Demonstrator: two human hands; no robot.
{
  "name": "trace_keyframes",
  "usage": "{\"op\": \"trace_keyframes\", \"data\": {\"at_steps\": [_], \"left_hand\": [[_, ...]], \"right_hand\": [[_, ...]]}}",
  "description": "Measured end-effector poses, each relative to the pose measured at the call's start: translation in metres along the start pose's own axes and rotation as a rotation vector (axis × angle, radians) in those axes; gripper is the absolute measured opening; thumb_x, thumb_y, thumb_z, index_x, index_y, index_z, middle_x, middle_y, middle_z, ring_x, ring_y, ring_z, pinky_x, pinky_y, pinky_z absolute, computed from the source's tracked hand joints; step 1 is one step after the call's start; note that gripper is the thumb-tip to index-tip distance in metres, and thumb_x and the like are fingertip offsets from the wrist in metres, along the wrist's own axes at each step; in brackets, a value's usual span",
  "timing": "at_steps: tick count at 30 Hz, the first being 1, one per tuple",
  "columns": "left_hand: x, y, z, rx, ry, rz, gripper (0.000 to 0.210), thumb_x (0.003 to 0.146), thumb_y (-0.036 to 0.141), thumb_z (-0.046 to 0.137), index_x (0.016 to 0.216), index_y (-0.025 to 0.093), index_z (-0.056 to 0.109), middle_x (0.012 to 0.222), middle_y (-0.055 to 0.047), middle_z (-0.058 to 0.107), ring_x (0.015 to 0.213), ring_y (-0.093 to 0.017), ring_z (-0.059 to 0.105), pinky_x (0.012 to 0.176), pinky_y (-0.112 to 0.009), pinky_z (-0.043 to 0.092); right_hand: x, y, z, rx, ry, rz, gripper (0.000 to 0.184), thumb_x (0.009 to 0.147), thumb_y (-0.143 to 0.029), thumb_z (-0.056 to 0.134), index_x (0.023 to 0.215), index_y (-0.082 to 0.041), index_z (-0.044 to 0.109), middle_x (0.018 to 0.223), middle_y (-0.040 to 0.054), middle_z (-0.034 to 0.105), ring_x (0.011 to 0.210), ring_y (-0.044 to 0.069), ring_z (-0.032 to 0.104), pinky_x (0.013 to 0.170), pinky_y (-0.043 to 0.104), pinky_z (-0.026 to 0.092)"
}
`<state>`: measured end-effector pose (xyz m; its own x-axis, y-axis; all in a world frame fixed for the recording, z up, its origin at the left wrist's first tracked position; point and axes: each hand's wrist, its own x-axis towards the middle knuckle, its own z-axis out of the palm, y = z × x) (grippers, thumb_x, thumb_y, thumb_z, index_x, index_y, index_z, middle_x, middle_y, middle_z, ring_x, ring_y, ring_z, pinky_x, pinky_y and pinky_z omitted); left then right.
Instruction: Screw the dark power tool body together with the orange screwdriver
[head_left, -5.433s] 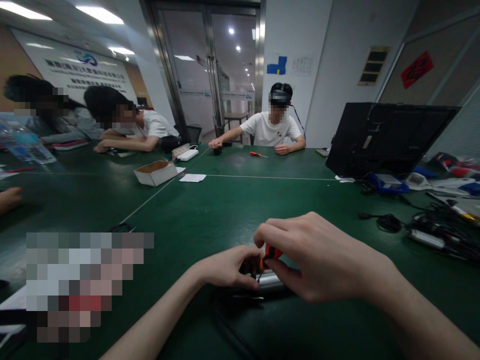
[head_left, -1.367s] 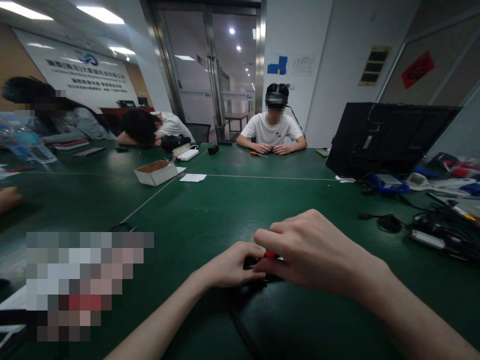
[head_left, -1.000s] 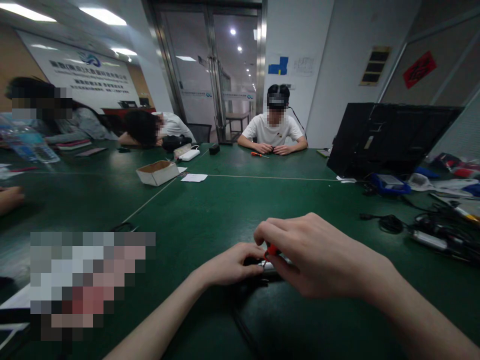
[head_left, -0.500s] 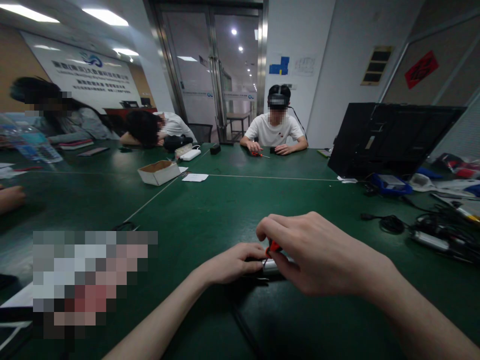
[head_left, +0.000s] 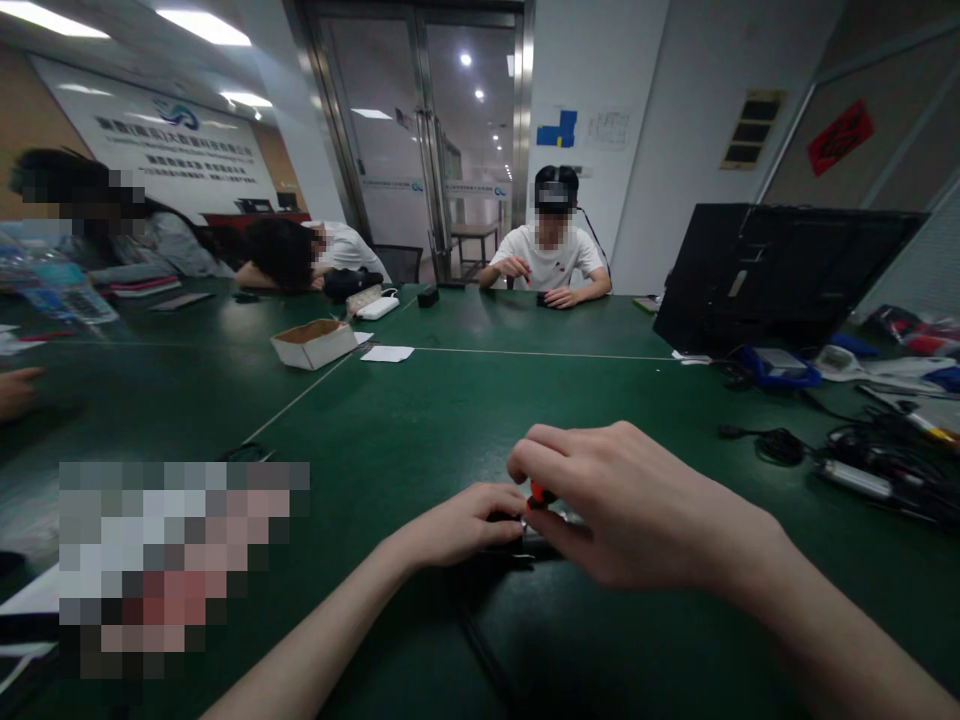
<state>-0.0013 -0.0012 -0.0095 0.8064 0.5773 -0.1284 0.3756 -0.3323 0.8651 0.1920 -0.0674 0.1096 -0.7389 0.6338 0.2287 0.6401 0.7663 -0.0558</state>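
Holding orange-black screwdriver (head_left: 539, 492), red 福 wall sign (head_left: 841, 138)

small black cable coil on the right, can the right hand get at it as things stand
Probably yes: the small black cable coil lies to the right of the right hand, and nothing visible stands between them, though the hand would likely need to release the orange handle first.

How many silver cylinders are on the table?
2. The partly hidden near cylinder lies beneath the right hand, one end at the left hand; the far-right cylinder lies among black cables, which may hide more.
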Motion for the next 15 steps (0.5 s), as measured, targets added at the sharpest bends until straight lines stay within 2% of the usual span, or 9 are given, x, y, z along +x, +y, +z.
{"op": "trace_keyframes", "data": {"at_steps": [3, 7, 13, 15], "left_hand": [[0.0002, -0.0002, 0.0001, 0.023, 0.009, -0.016, 0.013, 0.083, 0.025, 0.056, 0.089, 0.018, 0.066, 0.099, -0.001, 0.06, 0.096, -0.023, 0.051, 0.086, -0.03, 0.039], [0.0003, -0.001, -0.0002, 0.032, 0.004, -0.026, 0.015, 0.084, 0.025, 0.056, 0.093, 0.018, 0.067, 0.1, -0.001, 0.06, 0.095, -0.022, 0.052, 0.085, -0.03, 0.04], [0.003, -0.0049, -0.0023, 0.0, -0.062, 0.07, 0.023, 0.085, 0.02, 0.052, 0.103, 0.019, 0.066, 0.105, -0.002, 0.062, 0.098, -0.022, 0.053, 0.089, -0.031, 0.04], [0.0037, -0.0048, -0.0031, 0.01, -0.071, 0.08, 0.021, 0.085, 0.019, 0.052, 0.1, 0.019, 0.067, 0.102, -0.001, 0.063, 0.096, -0.022, 0.053, 0.087, -0.03, 0.04]], "right_hand": [[-0.0015, 0.0002, -0.0024, 0.039, -0.04, 0.007, 0.012, 0.083, -0.019, 0.049, 0.094, -0.02, 0.044, 0.09, -0.0017, 0.056, 0.063, 0.01, 0.046, 0.051, 0.024, 0.026], [-0.0016, 0.0013, -0.0007, 0.006, -0.029, 0.012, 0.013, 0.085, -0.019, 0.049, 0.097, -0.02, 0.044, 0.09, -0.0021, 0.056, 0.061, 0.01, 0.045, 0.05, 0.024, 0.025], [0.0004, 0.0022, 0.0022, -0.104, 0.024, 0.037, 0.016, 0.094, -0.037, 0.044, 0.096, -0.022, 0.047, 0.074, -0.0033, 0.056, 0.056, 0.011, 0.045, 0.05, 0.026, 0.02], [0.0001, 0.0019, 0.0004, -0.083, 0.013, 0.038, 0.015, 0.093, -0.036, 0.045, 0.093, -0.021, 0.047, 0.076, -0.0025, 0.056, 0.057, 0.011, 0.045, 0.05, 0.025, 0.021]]}}
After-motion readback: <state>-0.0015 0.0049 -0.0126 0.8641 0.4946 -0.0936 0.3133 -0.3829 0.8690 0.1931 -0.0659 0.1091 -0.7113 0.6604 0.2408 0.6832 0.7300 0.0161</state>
